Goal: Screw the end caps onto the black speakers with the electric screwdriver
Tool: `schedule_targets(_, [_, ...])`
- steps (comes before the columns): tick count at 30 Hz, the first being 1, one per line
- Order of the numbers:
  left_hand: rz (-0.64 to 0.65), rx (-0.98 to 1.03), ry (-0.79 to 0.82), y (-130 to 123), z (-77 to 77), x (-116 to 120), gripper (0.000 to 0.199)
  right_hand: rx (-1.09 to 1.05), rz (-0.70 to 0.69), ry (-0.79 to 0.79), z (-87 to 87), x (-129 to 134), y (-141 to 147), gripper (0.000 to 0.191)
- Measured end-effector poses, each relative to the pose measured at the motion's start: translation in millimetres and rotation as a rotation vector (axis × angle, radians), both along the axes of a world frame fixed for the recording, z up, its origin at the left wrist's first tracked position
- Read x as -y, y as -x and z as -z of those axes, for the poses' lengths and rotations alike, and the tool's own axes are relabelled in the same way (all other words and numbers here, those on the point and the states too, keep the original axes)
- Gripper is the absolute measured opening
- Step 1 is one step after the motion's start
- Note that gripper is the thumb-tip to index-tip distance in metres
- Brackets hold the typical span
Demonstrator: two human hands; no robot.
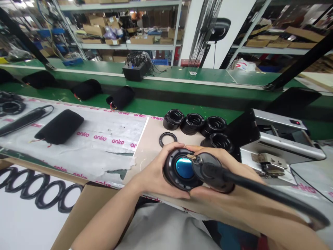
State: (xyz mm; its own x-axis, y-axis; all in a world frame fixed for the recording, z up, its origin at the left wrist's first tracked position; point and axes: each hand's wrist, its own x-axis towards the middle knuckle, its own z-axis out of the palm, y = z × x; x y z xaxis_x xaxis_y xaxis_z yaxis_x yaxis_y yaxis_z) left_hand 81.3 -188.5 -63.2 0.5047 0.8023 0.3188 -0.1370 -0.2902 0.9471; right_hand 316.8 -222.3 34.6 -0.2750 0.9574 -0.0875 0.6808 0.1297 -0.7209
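Black plastic ring housing [171, 173] clamped in left hand [153, 177], held above the bench [187, 109] | right hand [221, 198] closed around black corded tool [212, 173], pressing on the housing | risk: a slip could scratch the blue centre [184, 167]

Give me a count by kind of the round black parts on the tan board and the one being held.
Ribbed black housings on the tan board: 4
Flat black ring on the tan board: 1
Held black housing with a blue centre: 1
Total: 6
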Motion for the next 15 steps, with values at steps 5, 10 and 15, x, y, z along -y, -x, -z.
schedule_targets(5, [-0.009,0.006,0.024,-1.5,5.6,1.7,0.12,-0.137,-0.027,-0.149,25.1,8.7,-5.8,0.072])
schedule_targets(10, [0.028,0.068,-0.005,-1.5,6.8,0.7,0.118,0.013,0.036,0.019,15.7,1.9,-8.7,0.075])
schedule_targets(15, [-0.043,0.172,-0.046,-7.5,1.4,6.5,0.14,0.089,0.119,0.17,-0.9,-6.4,-1.5,0.069])
